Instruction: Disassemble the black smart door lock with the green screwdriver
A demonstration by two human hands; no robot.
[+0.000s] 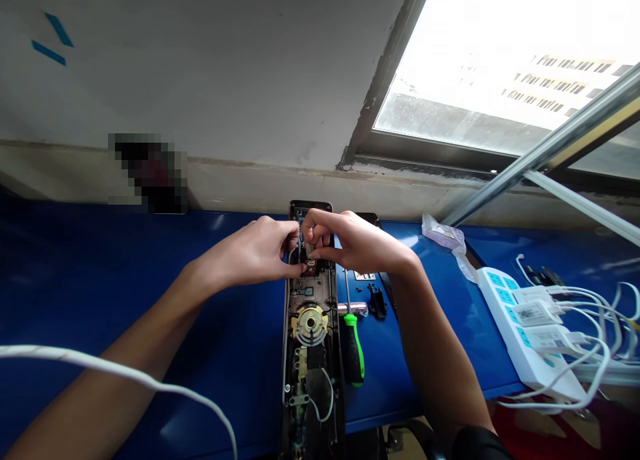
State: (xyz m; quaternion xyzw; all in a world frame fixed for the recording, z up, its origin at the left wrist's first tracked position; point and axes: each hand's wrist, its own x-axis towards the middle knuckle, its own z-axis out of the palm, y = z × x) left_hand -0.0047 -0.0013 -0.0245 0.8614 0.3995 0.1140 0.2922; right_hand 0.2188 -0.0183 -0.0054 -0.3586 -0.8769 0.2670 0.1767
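Note:
A long dark housing (295, 293), its inside laid bare, looks like an opened door lock and reaches over the near edge of the blue table. Both hands work at its upper part, over a small red circuit board (313, 268). My left hand (255, 250) comes in from the left, thumb against the board's edge and fingers curled; what they grip is hidden. Fingers of my right hand (353, 243) pinch a small pale piece, perhaps a cable plug, just above the board. Nearer me in the housing are a round metal mechanism (311, 324) and a white wire (330, 400).
Right of the housing lie a green-and-black screwdriver (354, 353), a black plastic part (378, 303) and small screws. A white power strip (520, 353) with plugged-in chargers and cables stands farther right. A white cable (125, 373) crosses at left. Behind are a wall and window.

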